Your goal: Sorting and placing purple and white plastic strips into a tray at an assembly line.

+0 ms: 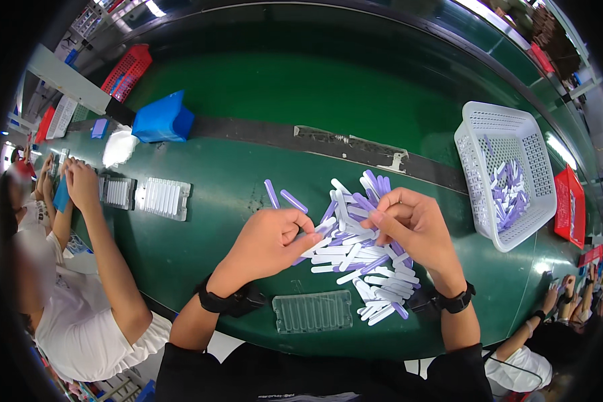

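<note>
A loose pile of small flat sticks [355,256] with rounded ends, white and purple, lies on the green table in front of me. Over the pile's left side, my left hand [269,242] is closed in a pinch, with a pale stick [324,226] at its fingertips. My right hand [412,224] hovers above the right side, thumb and fingers pressed together; whatever it may hold blends with the sticks behind. A clear ribbed plastic tray [313,313] lies near the table's front edge, below my left hand, with no sticks showing in it.
A white basket [477,194] holding more sticks stands right, beside a red bin [569,208]. Filled trays [164,198], a blue box [163,118] and a white heap [120,147] are left. Co-workers sit either side; one's hand [82,184] works at left. A dark strip [261,130] crosses the table.
</note>
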`<state>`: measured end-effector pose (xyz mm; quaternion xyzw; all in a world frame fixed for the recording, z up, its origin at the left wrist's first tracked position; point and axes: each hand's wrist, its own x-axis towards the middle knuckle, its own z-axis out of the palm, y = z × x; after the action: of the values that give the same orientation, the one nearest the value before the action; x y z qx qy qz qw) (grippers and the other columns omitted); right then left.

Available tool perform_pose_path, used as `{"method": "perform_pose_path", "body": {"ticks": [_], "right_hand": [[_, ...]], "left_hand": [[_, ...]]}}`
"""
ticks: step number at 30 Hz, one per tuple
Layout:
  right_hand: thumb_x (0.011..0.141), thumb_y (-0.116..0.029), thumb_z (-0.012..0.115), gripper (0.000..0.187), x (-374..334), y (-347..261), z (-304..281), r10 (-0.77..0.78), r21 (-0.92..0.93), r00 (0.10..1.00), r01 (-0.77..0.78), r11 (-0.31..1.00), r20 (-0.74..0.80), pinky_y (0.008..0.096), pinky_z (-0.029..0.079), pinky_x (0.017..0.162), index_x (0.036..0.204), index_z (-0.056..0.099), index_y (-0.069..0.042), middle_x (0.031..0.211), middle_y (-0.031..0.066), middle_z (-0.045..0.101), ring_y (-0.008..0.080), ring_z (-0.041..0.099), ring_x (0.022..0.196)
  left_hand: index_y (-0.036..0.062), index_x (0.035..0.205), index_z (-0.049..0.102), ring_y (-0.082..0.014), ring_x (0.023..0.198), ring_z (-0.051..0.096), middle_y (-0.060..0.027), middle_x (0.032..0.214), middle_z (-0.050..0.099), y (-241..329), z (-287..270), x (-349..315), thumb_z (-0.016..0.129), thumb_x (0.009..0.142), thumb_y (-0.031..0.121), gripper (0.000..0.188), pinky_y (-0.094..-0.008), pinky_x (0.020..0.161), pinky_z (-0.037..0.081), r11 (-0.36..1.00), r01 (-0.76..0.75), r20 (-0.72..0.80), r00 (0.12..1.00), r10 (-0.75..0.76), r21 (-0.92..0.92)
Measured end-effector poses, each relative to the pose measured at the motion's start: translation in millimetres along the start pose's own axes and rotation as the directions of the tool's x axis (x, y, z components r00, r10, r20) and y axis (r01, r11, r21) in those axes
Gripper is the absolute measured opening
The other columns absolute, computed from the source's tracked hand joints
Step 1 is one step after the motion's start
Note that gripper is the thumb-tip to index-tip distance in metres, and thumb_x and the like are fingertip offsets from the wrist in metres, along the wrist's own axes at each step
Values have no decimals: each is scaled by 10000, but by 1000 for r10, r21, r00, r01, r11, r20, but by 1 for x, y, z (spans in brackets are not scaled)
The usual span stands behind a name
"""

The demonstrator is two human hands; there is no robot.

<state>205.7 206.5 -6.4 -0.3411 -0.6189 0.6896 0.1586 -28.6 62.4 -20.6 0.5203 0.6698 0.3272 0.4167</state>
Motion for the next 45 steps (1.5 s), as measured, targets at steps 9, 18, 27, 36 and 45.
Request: {"method": "perform_pose_path", "body": {"ticks": [9,18,27,36,45], "right_hand": [[1075,-154,610,164,-15,2,40,50,236,987,-85,968,152,279,620,743,1119,533,-16,961,162,776,201,783,898],[1103,-194,556,185,-22,3,50,57,275,979,-110,955,196,311,636,742,1145,485,-29,977,184,761,244,788,870],[1127,-206,487,172,-24,1,51,73,314,978,-133,940,194,326,635,798,1189,449,-50,1236,243,712,263,787,909],[1150,-200,390,150,-27,2,47,42,347,971,-124,930,236,348,633,829,1230,409,-75,1383,260,645,281,784,952],[1149,-183,379,150,-29,5,48,62,352,965,-152,924,255,357,630,850,1244,402,-70,1430,246,616,289,779,989]], "left_hand": [[-4,913,736,21,556,276,128,574,377,15,9,-10,731,1006,143,174,-225,522,211,871,-54,-32,999,44,-489],[-4,950,750,25,561,275,128,579,372,9,18,-9,727,1010,158,174,-223,526,205,834,-59,-45,998,41,-548],[18,947,626,9,595,305,100,626,473,11,19,-12,645,1061,172,192,-241,541,230,857,-117,-99,992,78,-503],[-22,903,711,11,582,326,84,613,479,14,0,-11,650,1055,175,257,-239,520,231,873,-162,-91,987,136,-461],[-37,939,776,11,554,330,83,584,496,11,1,-12,664,1050,171,261,-242,495,224,874,-187,-90,982,164,-448]]}}
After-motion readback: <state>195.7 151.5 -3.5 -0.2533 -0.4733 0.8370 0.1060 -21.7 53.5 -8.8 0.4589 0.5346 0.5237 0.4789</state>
